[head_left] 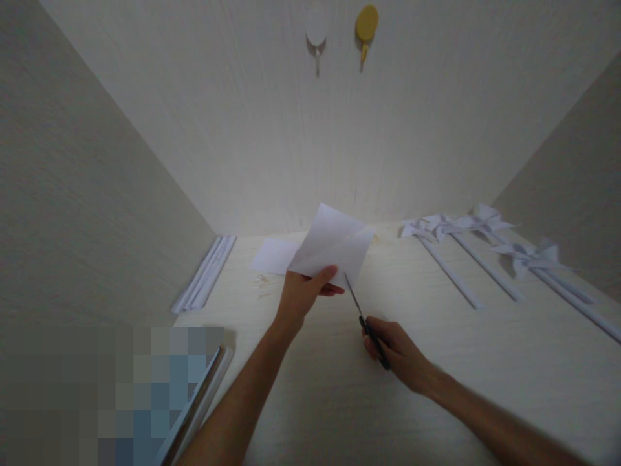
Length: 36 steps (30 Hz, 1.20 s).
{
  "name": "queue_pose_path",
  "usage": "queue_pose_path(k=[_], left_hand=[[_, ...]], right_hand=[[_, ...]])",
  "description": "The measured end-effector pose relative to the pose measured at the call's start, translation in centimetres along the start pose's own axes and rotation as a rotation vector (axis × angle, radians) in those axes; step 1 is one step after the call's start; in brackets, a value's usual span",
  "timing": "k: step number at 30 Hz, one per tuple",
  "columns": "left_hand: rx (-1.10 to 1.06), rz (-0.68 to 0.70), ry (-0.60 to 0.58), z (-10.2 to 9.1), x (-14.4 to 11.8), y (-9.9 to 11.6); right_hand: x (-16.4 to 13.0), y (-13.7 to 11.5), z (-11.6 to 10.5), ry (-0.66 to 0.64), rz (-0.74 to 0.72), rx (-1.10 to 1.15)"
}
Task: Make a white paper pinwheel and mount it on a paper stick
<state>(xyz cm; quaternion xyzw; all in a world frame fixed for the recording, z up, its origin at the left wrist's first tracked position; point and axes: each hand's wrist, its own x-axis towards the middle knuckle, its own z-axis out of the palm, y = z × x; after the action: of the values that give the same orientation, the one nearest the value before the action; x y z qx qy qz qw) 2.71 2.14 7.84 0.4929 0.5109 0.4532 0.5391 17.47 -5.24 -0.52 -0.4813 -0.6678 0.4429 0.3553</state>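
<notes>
A white sheet of paper (332, 239) is pinched in my left hand (303, 294), the thumb on top and the fingers beneath. It is held up above the table, with a slit or crease line near its right corner. My right hand (392, 349) is closed round the black handles of a pair of scissors (372, 340). The blades point up and away and meet the lower right edge of the paper. Whether the blades are apart there is too small to tell. Another white paper sheet (274, 256) lies on the table behind my left hand.
Several paper pinwheels on rolled sticks (449, 265) lie at the right. Rolled paper sticks (206, 275) rest at the far left. Small tan strips (262, 285) are scattered near the sheet. A framed object (213, 369), partly blurred, stands front left. Two hooks (367, 26) hang on the wall.
</notes>
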Motion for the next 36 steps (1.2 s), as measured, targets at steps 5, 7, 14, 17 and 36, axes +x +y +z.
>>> queue_pose_path(k=[5, 7, 14, 17, 36], left_hand=[[0.004, 0.011, 0.000, 0.00, -0.07, 0.02], [0.003, 0.006, 0.002, 0.00, -0.07, 0.03], [0.008, 0.014, -0.008, -0.05, 0.01, -0.04], [0.013, 0.016, -0.008, -0.11, 0.12, -0.17], [0.078, 0.049, -0.041, -0.21, 0.42, -0.92]], right_hand=[[0.02, 0.03, 0.04, -0.003, 0.032, 0.014], [0.06, -0.01, 0.09, -0.003, 0.041, 0.021], [0.18, -0.12, 0.15, 0.010, 0.045, -0.003], [0.16, 0.08, 0.16, 0.015, 0.038, -0.015], [0.25, -0.56, 0.22, 0.029, 0.035, 0.009]])
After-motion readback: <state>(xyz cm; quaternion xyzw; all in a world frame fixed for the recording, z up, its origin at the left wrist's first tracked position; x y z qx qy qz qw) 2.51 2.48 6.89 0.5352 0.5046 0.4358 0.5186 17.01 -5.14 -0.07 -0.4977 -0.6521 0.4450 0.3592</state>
